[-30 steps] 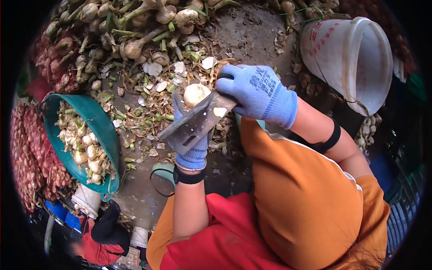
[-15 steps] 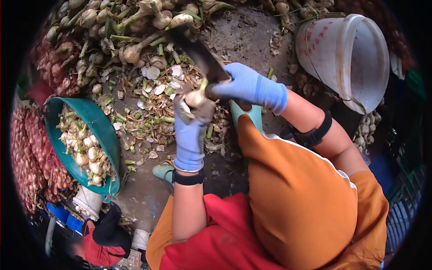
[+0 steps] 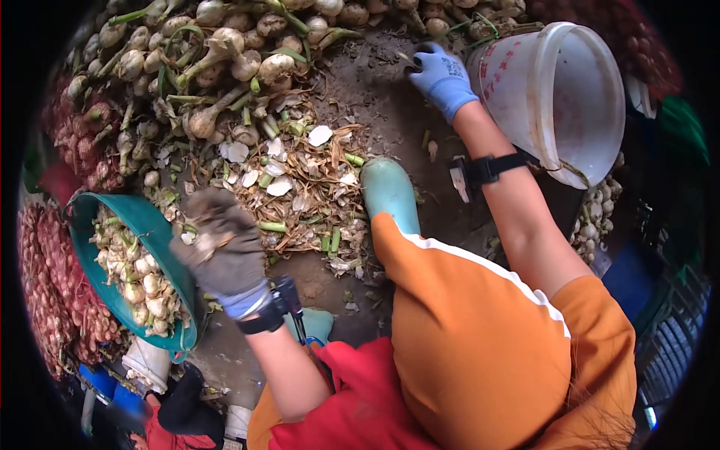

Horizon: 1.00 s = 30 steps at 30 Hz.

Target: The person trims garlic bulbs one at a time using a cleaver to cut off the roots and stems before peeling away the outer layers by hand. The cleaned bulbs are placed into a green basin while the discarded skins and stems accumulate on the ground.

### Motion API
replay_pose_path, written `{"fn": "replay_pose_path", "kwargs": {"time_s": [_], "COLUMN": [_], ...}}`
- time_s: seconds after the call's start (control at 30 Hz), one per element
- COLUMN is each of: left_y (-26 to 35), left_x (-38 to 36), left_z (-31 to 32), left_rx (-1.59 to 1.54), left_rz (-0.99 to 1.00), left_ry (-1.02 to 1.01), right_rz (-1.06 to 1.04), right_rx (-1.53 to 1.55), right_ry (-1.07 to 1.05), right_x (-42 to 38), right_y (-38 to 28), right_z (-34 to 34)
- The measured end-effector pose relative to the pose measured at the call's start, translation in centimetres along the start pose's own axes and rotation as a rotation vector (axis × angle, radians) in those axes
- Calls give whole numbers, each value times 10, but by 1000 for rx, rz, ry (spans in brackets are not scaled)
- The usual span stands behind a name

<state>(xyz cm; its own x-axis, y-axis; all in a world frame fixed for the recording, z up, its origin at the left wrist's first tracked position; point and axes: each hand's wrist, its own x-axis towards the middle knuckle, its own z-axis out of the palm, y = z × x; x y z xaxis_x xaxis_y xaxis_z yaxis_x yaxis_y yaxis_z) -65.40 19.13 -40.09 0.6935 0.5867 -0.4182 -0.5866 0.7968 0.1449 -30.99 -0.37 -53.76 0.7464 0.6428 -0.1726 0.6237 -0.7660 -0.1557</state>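
Note:
My left hand, in a blue glove with a soiled grey palm, is beside the rim of a green tub. Motion smears its fingers, and a pale tan patch by them cannot be made out. Trimmed garlic bulbs fill part of the tub. My right hand, gloved in blue, reaches out near the white bucket with its fingers curled down. A small pale tip pokes out by its fingertips; what it grips is hidden. Garlic bulbs with stems are heaped at the far left. No blade shows.
A white bucket lies tilted at the right. Peel and cut stems cover the ground before my boot. Red net sacks stand at the left edge. Another person's red clothing shows at the lower left.
My left hand has moved left to the tub from the middle, where it held a garlic bulb. My right hand has moved up and away; the dark blade it held is out of sight.

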Motion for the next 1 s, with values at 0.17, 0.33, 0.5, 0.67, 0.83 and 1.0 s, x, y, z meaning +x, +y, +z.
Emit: {"fn": "replay_pose_path", "kwargs": {"time_s": [0.17, 0.33, 0.5, 0.67, 0.83, 1.0], "left_y": [-71, -71, -64, -65, -81, -75], "left_x": [-1, -3, -12, -22, -33, -19], "left_z": [-51, -80, -68, -69, 6, -34], "left_rx": [669, 962, 1429, 1458, 1022, 1743], "left_rz": [-139, -20, 196, 243, 20, 271], "left_ry": [287, 313, 129, 118, 144, -141], "right_rz": [-354, -418, -665, -688, -353, 45], "right_rx": [622, 859, 343, 288, 328, 1165], "right_ry": [-157, -611, -349, -353, -422, -873], "right_x": [-68, -100, -100, -104, -75, -77], "right_y": [-89, -130, -134, -141, -121, -123], "right_z": [-43, -70, -82, -85, -39, -41]}}
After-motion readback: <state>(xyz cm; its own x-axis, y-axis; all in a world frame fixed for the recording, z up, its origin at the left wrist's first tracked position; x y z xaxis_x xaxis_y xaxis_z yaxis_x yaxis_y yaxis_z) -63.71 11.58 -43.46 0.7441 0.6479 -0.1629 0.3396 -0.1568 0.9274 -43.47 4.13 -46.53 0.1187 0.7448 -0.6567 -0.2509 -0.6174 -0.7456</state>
